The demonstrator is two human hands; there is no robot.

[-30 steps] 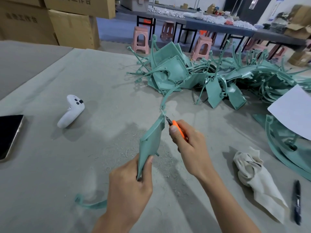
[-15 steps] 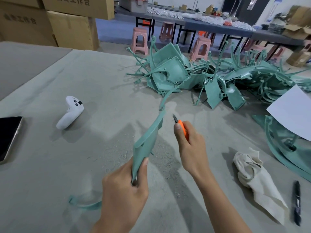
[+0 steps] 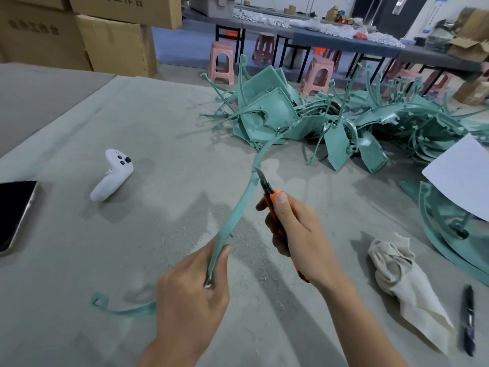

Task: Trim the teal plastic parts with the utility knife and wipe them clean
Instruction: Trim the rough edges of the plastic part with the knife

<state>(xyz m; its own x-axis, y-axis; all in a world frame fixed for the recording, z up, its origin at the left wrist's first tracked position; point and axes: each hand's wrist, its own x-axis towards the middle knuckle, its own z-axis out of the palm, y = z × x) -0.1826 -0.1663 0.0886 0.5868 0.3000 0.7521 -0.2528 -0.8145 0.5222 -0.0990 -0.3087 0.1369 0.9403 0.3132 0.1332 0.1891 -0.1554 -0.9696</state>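
1. Half a second ago the utility knife (image 3: 272, 195) was held clear of the teal part (image 3: 238, 207). Its dark blade tip now touches the part's right edge, higher up the strip. The part has also turned more edge-on to the camera.
2. The left hand (image 3: 193, 292), in the lower centre of the frame, grips the part's lower end with thumb and fingers curled round it. The right hand (image 3: 299, 234), just right of centre, is wrapped round the knife's orange handle, thumb on top.
3. The cardboard boxes (image 3: 119, 46) in the upper left carry printed Chinese characters ending in 工作台. The rest is blurred or cut off.
4. The held part is a long, thin, curved strip of matte teal plastic. It rises from the left hand towards the pile of teal parts (image 3: 344, 123) in the upper right.
5. Pale shavings (image 3: 185, 234) lie on the grey table cover below it, and a crumpled cloth (image 3: 402, 276) lies at the lower right.
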